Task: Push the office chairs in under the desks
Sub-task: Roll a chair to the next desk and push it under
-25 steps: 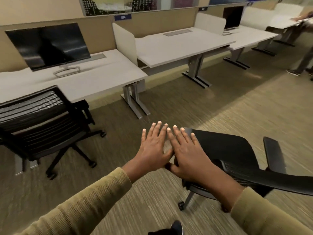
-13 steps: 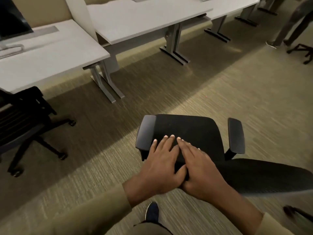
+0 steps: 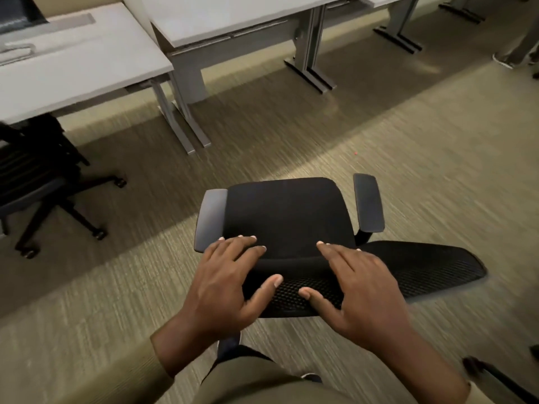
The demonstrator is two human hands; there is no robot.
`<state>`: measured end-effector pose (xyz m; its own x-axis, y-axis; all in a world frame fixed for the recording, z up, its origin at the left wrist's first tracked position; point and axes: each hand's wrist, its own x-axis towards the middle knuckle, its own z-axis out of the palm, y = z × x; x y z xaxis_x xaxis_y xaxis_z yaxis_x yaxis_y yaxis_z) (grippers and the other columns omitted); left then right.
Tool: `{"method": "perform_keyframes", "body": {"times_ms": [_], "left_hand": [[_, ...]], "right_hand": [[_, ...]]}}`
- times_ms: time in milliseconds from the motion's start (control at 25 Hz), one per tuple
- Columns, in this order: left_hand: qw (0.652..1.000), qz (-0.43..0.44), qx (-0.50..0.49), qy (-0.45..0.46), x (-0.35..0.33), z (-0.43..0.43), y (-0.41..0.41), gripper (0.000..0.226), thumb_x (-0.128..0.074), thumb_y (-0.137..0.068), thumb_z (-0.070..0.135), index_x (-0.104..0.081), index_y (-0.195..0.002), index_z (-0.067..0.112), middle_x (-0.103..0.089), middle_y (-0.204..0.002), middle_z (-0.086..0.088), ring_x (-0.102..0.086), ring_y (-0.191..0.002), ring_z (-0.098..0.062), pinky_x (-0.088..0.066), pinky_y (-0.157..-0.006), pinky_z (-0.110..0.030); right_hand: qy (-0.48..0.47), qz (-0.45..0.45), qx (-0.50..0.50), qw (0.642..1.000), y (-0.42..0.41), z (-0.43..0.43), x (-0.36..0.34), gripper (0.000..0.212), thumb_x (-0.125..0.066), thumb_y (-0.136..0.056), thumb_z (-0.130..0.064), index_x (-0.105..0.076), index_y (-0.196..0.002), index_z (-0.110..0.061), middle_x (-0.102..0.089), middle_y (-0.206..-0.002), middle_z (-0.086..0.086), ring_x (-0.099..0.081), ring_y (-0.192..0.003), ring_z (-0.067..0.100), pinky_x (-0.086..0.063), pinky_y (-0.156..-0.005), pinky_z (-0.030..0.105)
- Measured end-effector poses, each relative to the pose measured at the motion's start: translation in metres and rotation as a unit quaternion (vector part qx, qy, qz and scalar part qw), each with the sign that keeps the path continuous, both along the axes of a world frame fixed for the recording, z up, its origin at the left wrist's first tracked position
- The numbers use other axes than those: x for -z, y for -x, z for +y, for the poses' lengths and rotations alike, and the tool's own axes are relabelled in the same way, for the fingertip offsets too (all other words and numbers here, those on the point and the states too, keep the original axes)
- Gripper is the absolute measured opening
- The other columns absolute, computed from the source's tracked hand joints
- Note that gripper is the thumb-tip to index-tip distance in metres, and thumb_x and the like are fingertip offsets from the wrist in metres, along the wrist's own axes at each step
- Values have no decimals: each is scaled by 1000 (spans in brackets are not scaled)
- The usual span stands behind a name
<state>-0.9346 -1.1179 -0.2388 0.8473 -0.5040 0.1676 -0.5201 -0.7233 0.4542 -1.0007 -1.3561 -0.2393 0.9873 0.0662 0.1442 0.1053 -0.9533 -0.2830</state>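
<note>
A black office chair [image 3: 285, 211] with two armrests stands on the carpet in front of me, its seat facing the desks. Its mesh backrest [image 3: 423, 269] stretches off to the right below the seat. My left hand [image 3: 224, 281] and my right hand [image 3: 361, 287] both rest over the top edge of the backrest, fingers forward and thumbs on the mesh. A white desk [image 3: 233, 16] stands beyond the chair, with open floor between them. Another white desk [image 3: 73, 65] is at the left.
A second black chair [image 3: 35, 182] sits partly under the left desk, its wheeled base sticking out. Grey desk legs [image 3: 186, 123] stand between the two desks. Another person's legs [image 3: 519, 48] show at the top right. A dark chair base [image 3: 490, 374] is at the bottom right.
My hands have spread apart along the backrest's top edge, and my view has tilted down and closed in on the chair. The chair now faces the desks squarely.
</note>
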Motion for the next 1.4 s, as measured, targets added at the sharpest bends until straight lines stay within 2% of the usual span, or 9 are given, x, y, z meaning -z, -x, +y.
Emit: {"method": "perform_keyframes", "body": {"times_ms": [120, 240, 640, 840, 1000, 1080, 1200, 1400], "left_hand": [[999, -2, -48, 19, 0, -30, 15, 55, -50, -92, 58, -73, -120, 16, -68, -126, -1, -61, -118, -17, -43, -105, -40], [995, -17, -84, 49, -4, -53, 18, 50, -52, -93, 54, -75, -114, 15, -71, -119, 1, -64, -111, -16, -46, -98, -38], [978, -70, -157, 118, 2, -95, -54, 37, -55, -93, 44, -78, -102, 16, -73, -105, 8, -65, -102, -7, -52, -87, -38], [973, -68, -177, 131, 7, -119, -138, 36, -55, -92, 45, -77, -103, 19, -72, -104, 12, -64, -101, -5, -52, -86, -36], [977, 27, -180, 114, 6, -136, -229, 46, -46, -94, 62, -74, -105, 27, -67, -94, 21, -62, -89, 1, -53, -75, -33], [983, 69, -158, 62, 7, -144, -274, 54, -36, -92, 72, -71, -101, 32, -63, -86, 20, -60, -80, 0, -53, -68, -31], [988, 78, -132, -18, 6, -156, -344, 64, -25, -89, 79, -69, -91, 31, -60, -79, 15, -57, -73, -3, -49, -63, -30], [987, 62, -140, -45, 5, -183, -462, 63, -22, -87, 81, -56, -72, 30, -55, -71, 10, -53, -65, -7, -35, -56, -29]], "right_hand": [[14, -38, -32, 999, 0, -38, 5, 65, -43, -94, -69, -65, -126, -17, -71, -112, -4, -65, -100, 17, -46, -92, 36], [8, -66, -62, 996, -16, -63, 4, 58, -44, -95, -65, -70, -115, -18, -72, -99, -6, -66, -87, 16, -47, -81, 35], [-6, -101, -121, 987, -117, -110, 11, 54, -46, -93, -67, -70, -109, -21, -69, -90, -8, -61, -78, 14, -48, -73, 34], [-2, -99, -134, 986, -206, -135, 12, 52, -42, -94, -68, -69, -107, -26, -69, -92, -12, -60, -80, 8, -49, -72, 31], [13, -100, -145, 984, -296, -151, 13, 50, -44, -94, -69, -69, -106, -27, -67, -91, -13, -58, -78, 8, -48, -69, 31], [20, -98, -148, 984, -339, -159, 13, 51, -43, -93, -69, -69, -105, -27, -66, -91, -13, -56, -77, 8, -46, -68, 30], [22, -101, -147, 984, -407, -171, 10, 53, -43, -92, -71, -71, -101, -27, -67, -89, -11, -58, -76, 12, -46, -68, 33], [28, -113, -175, 978, -525, -198, 9, 57, -43, -89, -76, -71, -96, -27, -65, -84, -9, -59, -75, 15, -47, -69, 37]]}}
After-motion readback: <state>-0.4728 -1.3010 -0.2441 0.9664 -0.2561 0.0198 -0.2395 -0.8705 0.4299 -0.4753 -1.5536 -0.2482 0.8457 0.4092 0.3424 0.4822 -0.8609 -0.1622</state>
